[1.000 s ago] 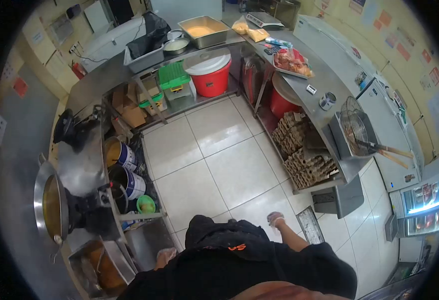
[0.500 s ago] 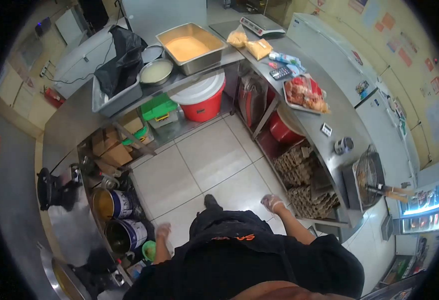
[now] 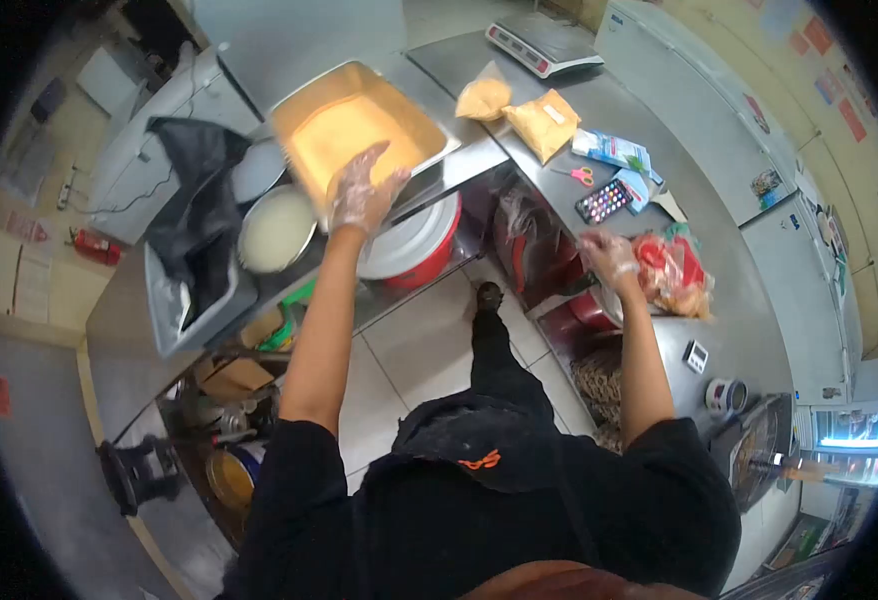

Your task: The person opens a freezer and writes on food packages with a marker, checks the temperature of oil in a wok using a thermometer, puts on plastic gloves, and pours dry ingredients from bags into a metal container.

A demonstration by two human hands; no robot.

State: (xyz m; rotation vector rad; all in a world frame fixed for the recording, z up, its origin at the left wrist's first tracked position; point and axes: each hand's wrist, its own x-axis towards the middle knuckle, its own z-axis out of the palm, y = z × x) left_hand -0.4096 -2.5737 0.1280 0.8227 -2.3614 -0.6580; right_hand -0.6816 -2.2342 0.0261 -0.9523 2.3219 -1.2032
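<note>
My left hand (image 3: 367,190), in a clear plastic glove, is over the near side of a deep metal pan (image 3: 429,145) of orange-yellow powder (image 3: 354,135). Its fingers are spread and it holds nothing; whether it touches the pan's rim I cannot tell. My right hand (image 3: 609,258), gloved likewise, is at the left end of a clear bag of raw meat (image 3: 674,272) with red on it. Those fingers are loosely bent and apart, somewhat blurred; contact with the bag is unclear. Left of the pan stands a bowl of pale liquid (image 3: 277,230).
A grey bin (image 3: 234,305) with a black plastic bag (image 3: 199,200) sits at the left. On the right counter are powder bags (image 3: 544,122), scissors (image 3: 581,176), a calculator (image 3: 604,202), a scale (image 3: 544,45), a timer (image 3: 696,356) and a can (image 3: 726,396). A lidded red tub (image 3: 424,265) is below.
I have stepped closer to the counters. Both hands have risen from my sides, the left to the powder pan and the right to the bag of meat.
</note>
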